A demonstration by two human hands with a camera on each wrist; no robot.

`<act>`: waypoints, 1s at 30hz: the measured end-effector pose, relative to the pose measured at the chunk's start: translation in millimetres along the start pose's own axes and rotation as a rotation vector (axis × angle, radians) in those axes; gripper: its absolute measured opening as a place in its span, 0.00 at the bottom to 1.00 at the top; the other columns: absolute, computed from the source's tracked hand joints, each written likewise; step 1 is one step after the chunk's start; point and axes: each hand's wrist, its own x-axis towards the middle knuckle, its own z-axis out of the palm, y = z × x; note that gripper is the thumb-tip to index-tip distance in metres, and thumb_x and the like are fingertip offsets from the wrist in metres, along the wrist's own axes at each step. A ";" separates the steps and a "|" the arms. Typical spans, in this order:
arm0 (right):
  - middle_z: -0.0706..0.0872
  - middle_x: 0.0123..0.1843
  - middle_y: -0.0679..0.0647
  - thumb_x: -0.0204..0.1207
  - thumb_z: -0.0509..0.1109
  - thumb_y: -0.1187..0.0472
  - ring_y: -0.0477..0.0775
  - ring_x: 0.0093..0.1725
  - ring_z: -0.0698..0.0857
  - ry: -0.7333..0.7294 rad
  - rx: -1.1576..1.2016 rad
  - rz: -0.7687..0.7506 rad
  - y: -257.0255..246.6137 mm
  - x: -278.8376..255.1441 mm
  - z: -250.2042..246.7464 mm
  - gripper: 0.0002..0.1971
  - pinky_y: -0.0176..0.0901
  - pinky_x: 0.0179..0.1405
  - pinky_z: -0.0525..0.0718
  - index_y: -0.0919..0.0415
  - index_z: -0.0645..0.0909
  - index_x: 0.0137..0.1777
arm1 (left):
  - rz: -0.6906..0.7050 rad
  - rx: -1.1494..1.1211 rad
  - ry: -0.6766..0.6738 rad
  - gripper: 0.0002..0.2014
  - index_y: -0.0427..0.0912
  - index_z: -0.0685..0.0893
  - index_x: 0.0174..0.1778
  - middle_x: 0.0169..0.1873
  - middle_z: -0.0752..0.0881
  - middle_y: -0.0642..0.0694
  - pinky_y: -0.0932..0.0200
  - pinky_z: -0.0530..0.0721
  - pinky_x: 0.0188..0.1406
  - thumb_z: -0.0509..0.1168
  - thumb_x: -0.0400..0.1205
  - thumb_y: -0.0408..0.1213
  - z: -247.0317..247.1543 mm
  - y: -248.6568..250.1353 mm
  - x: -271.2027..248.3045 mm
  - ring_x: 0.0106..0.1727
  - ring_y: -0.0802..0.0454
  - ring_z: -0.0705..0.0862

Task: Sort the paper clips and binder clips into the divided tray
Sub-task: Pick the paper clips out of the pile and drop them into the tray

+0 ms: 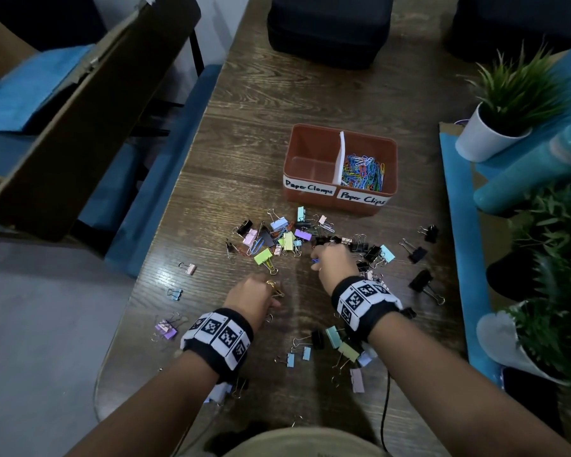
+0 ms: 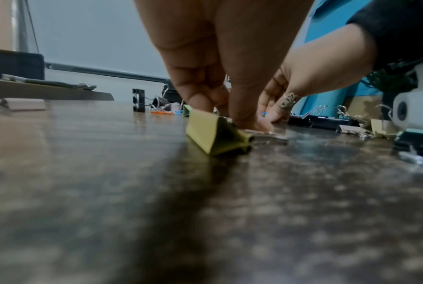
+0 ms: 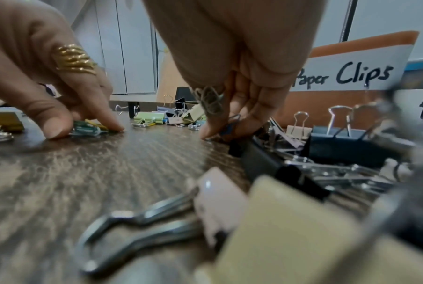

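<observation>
The red-brown divided tray (image 1: 370,140) stands past a heap of binder clips (image 1: 287,237). Its "Paper Clips" side holds coloured paper clips (image 1: 363,173); the "Paper Clamps" side (image 1: 310,166) shows a bare floor. My right hand (image 1: 315,262) is down on the table and pinches a blue paper clip (image 3: 230,125) beside black binder clips (image 3: 337,138). My left hand (image 1: 276,300) pinches a small bunch of green and yellow paper clips (image 3: 90,127) against the tabletop, thumb and forefinger on either side. A yellow-green binder clip (image 2: 210,134) lies right beside those fingers.
Binder clips lie scattered across the wooden table (image 1: 244,133), left, right and near my wrists. Two black cases (image 1: 330,28) sit at the far end. Potted plants (image 1: 495,127) and a teal bottle (image 1: 534,173) crowd the right side. A chair (image 1: 89,120) stands off the left edge.
</observation>
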 end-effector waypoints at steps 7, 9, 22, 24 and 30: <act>0.80 0.65 0.61 0.78 0.62 0.75 0.50 0.50 0.83 0.011 0.081 0.047 9.8 -9.8 2.0 0.16 0.31 0.49 0.77 0.63 0.82 0.62 | 0.050 0.061 0.089 0.15 0.38 0.84 0.58 0.61 0.79 0.46 0.56 0.79 0.57 0.62 0.82 0.44 -3.8 1.8 -4.5 0.65 0.50 0.77; 0.77 0.68 0.63 0.77 0.59 0.78 0.53 0.58 0.84 0.023 0.106 0.051 10.9 -11.1 -1.0 0.25 0.41 0.60 0.81 0.59 0.75 0.71 | 0.064 0.080 0.118 0.16 0.36 0.84 0.57 0.65 0.77 0.46 0.57 0.80 0.60 0.62 0.82 0.44 -2.1 1.9 -4.8 0.68 0.51 0.74; 0.79 0.58 0.59 0.75 0.60 0.77 0.57 0.57 0.79 0.141 -0.061 -0.039 10.1 -9.5 13.7 0.13 0.47 0.57 0.81 0.65 0.80 0.53 | -0.109 -0.236 0.172 0.07 0.36 0.86 0.48 0.53 0.85 0.45 0.75 0.74 0.46 0.64 0.82 0.33 -7.0 -9.0 -5.9 0.48 0.57 0.84; 0.79 0.59 0.58 0.75 0.60 0.77 0.57 0.60 0.77 0.133 -0.139 -0.090 6.9 -10.9 13.6 0.14 0.45 0.59 0.78 0.65 0.78 0.57 | -0.189 -0.277 0.210 0.07 0.36 0.87 0.46 0.52 0.86 0.44 0.69 0.79 0.49 0.66 0.80 0.36 -13.9 -15.7 -5.7 0.48 0.53 0.85; 0.79 0.61 0.66 0.74 0.58 0.80 0.63 0.65 0.74 -0.043 -0.265 -0.115 -6.6 -16.0 3.1 0.21 0.48 0.58 0.77 0.69 0.69 0.67 | -0.174 -0.332 0.211 0.09 0.36 0.86 0.44 0.45 0.84 0.50 0.66 0.78 0.53 0.68 0.79 0.40 -45.7 1.0 8.5 0.44 0.58 0.80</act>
